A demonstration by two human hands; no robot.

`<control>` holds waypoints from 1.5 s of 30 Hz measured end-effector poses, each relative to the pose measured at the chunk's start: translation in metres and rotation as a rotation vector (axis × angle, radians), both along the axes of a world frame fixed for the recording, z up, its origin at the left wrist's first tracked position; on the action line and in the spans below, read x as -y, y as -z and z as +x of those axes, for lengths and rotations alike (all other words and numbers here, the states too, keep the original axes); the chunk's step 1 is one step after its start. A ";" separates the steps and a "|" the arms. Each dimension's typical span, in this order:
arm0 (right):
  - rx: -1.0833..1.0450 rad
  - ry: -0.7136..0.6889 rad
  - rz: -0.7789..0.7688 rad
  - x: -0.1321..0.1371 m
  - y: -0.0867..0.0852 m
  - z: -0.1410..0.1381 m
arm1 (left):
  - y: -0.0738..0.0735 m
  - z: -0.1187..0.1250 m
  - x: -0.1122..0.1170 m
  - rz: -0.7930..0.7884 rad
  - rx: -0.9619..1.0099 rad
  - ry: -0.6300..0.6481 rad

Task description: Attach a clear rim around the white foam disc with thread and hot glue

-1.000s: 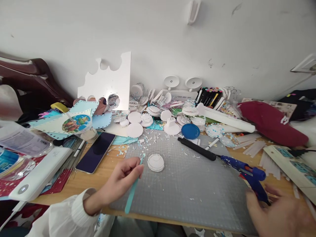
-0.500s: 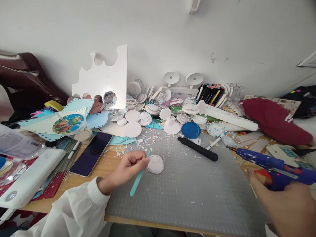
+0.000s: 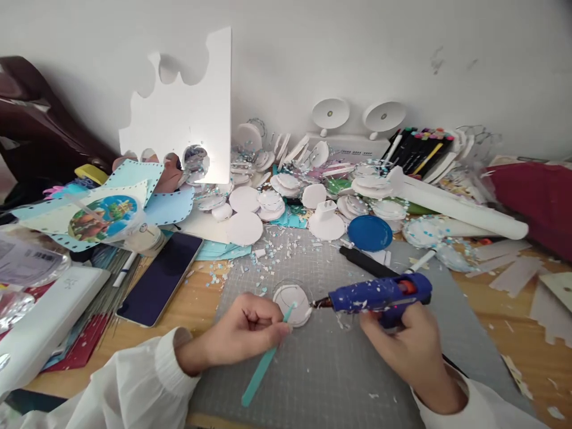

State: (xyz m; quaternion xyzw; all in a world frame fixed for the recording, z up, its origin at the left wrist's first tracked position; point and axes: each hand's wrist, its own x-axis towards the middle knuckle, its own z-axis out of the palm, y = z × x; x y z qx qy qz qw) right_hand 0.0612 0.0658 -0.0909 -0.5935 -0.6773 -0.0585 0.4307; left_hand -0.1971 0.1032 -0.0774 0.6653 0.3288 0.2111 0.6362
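Note:
My left hand pinches a narrow turquoise strip, its upper end over a small stack of white discs on the grey cutting mat. A thin ring of wire or thread lies around the top disc. In my right hand is a blue hot glue gun, pointing left. Its nozzle is at the right edge of the discs; whether it touches them I cannot tell. Behind the gun lies a black stick-like tool, partly covered by it.
A phone and a white device lie at the left. White discs, a blue disc and beaded wire crowd the back. A tall white cut-out board stands there. Black markers are at the back right. Scraps litter the mat.
My right hand has brought the glue gun from the far right to the white discs. My left hand still holds the turquoise strip, its end now over the discs. The view has shifted slightly.

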 end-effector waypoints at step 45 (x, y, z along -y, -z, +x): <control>0.202 -0.090 -0.056 0.013 0.010 0.007 | 0.002 -0.002 0.007 -0.014 0.067 0.119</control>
